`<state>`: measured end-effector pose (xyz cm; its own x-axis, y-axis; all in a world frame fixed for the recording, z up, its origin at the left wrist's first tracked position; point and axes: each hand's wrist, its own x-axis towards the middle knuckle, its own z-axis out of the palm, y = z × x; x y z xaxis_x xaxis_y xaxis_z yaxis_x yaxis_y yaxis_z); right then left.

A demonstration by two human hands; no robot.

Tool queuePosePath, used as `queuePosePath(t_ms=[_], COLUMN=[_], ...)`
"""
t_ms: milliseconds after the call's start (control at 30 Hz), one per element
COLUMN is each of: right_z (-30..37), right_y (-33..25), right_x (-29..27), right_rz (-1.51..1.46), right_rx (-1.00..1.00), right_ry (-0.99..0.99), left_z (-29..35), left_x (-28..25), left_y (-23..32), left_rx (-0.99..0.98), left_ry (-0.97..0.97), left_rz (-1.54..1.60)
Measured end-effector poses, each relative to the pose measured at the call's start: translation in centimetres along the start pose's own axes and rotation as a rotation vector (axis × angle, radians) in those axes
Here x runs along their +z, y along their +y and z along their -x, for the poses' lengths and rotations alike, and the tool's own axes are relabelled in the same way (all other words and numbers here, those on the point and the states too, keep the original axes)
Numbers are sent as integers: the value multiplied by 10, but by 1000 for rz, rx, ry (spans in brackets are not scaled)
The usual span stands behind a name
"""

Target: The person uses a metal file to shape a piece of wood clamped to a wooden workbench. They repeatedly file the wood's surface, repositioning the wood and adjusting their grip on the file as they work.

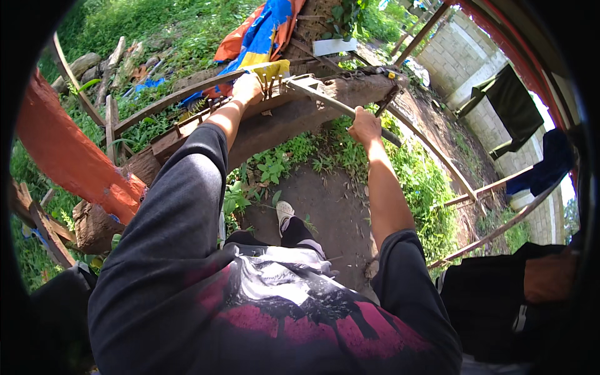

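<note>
A thick wooden beam (281, 122) lies crosswise in front of me, with several short upright metal pegs (269, 86) on its top. My left hand (248, 89) is closed at the beam's far side, just left of those pegs. Whatever its fingers hold is hidden. My right hand (365, 127) is wrapped round a long metal bar (331, 102), which slants from the pegs down to the right past my fist. The bar's far end meets the beam top by a small metal piece, too small to make out.
Blue, orange and yellow sheeting (265, 34) hangs behind the beam beside a tree trunk (319, 22). An orange-painted post (81, 150) leans at left. Thin wooden rails (431, 147) run at right, before a block wall (459, 53) with dark cloth (509, 106). Plants edge the dirt floor (312, 187).
</note>
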<state>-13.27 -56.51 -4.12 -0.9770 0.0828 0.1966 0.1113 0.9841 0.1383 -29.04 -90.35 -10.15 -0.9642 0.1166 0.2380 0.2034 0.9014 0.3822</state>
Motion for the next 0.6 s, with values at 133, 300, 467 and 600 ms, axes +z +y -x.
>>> queuePosePath(t_ms=[133, 300, 467, 600], right_z=[77, 70, 76, 91], right_y=[-79, -70, 9, 52], right_x=[-31, -77, -58, -43], right_rz=[6, -34, -566, -1243], right_rx=[204, 247, 100, 145], right_ry=[-103, -322, -654, -882], left_z=[-1, 16, 27, 26], left_x=[-9, -25, -28, -25], left_y=[21, 33, 37, 38], left_rx=[-3, -10, 39, 89], left_ry=[-15, -94, -138, -105], left_rz=[-33, 108, 94, 53])
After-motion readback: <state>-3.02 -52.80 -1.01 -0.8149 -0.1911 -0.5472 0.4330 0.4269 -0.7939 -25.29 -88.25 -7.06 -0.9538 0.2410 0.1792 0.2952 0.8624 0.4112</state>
